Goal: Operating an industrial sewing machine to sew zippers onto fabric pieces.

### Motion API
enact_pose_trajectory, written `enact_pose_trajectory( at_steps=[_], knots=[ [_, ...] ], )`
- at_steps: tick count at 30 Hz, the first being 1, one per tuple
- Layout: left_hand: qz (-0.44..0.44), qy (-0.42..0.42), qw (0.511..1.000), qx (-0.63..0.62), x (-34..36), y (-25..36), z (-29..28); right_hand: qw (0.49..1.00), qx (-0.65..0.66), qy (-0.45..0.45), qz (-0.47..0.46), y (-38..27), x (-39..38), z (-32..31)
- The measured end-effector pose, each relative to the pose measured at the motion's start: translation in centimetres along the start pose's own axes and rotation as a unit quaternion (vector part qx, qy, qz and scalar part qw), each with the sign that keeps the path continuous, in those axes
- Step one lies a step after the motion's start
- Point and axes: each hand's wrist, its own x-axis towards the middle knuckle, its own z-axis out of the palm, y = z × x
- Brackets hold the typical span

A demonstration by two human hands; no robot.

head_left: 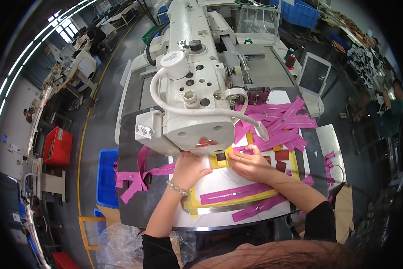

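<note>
A white industrial sewing machine (188,89) stands over a white template (224,181) edged with yellow tape. My left hand (188,172) rests below the machine head, thumb stretched out, fingertips hidden. My right hand (251,163) has its fingers closed at a yellow piece (217,162) with a dark square opening; what they grip is unclear. Pink zippers (284,123) are heaped right of the head, with one strip (230,193) lying across the template below my hands. More zipper strips (134,179) lie at the left. Small dark red pieces (281,155) sit on the template's right.
A blue bin (102,177) is beside the table at left, a red bin (56,148) farther out. A screen (313,74) stands at right. Crumpled plastic (116,246) and cardboard (345,206) lie low beside the table. Other people (392,107) (94,38) sit at distant benches.
</note>
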Motion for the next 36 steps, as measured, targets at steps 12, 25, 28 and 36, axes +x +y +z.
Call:
enact_pose_trajectory(
  at_steps=[12,25,28,36],
  knots=[
    [0.004,0.111,0.993,0.042,-0.1,0.7,1.3,1.000,0.013,0.004,0.017,-0.5,0.7,-1.0],
    [0.042,0.073,0.989,-0.125,0.7,-1.7,2.1,1.000,-0.002,-0.012,0.020,-0.8,0.8,-1.1],
    [0.043,0.070,0.990,-0.111,0.9,-2.2,2.3,0.999,-0.029,-0.019,0.005,-0.9,1.0,-1.3],
    [0.045,0.104,0.992,-0.061,0.2,-1.8,2.3,0.997,-0.071,0.035,-0.002,1.1,4.4,-2.6]
  ],
)
